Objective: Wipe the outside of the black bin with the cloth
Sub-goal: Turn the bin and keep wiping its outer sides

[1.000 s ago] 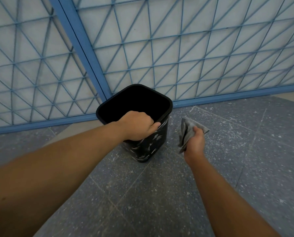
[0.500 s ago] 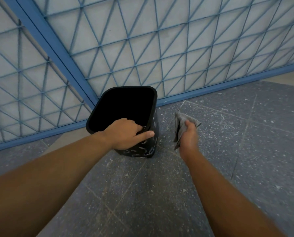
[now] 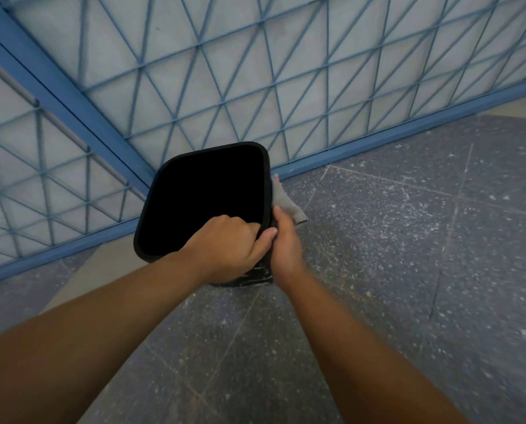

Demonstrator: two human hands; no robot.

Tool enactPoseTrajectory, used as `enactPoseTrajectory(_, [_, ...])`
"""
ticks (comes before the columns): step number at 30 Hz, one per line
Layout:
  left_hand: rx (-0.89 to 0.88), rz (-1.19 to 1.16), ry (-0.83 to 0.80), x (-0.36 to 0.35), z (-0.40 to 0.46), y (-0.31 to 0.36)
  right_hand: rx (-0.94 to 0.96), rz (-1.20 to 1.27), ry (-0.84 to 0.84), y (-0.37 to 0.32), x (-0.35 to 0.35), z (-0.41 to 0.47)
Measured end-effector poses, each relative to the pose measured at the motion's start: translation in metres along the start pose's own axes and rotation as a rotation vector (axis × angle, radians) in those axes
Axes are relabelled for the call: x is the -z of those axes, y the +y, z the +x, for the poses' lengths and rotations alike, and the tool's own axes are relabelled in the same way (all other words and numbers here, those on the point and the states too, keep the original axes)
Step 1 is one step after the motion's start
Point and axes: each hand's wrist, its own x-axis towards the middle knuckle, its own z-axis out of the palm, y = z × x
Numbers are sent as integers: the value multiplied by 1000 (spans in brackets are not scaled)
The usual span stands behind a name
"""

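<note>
L hand (image 3: pixel 225 244) grips black bin (image 3: pixel 151 240) rim; R hand (image 3: pixel 284 241) holds cloth (image 3: pixel 284 201) vs its side. Bin tilted, so hard wipe could tip it.

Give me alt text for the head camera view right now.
A person's left hand grips the near rim of a black bin on a speckled grey floor, while the right hand holds a grey cloth at the bin's right outer side. A blue lattice fence stands behind.
</note>
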Motion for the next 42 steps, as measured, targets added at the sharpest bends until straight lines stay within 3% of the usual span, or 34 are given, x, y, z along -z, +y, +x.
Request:
enactPoseTrajectory(11, [-10,-39,-28,5,4,1,32,-100,-107,-14,1,19])
enactPoseTrajectory(17, [3,-51,-18,5,2,2,80,-247,-43,-5,5,6])
enactPoseTrajectory(22, [12,-69,-20,6,2,4,44,-148,-67,-17,-4,12])
enactPoseTrajectory(27, [16,-90,-15,6,2,4,122,-334,10,2,10,-8])
enactPoseTrajectory(32, [18,-94,-21,6,3,4,8,-237,44,-19,-4,14])
enactPoseTrajectory(38, [39,-80,-15,4,3,4,172,-347,21,11,15,-7])
enactPoseTrajectory(42, [22,-72,-8,3,5,0,13,-171,-16,-18,-2,17])
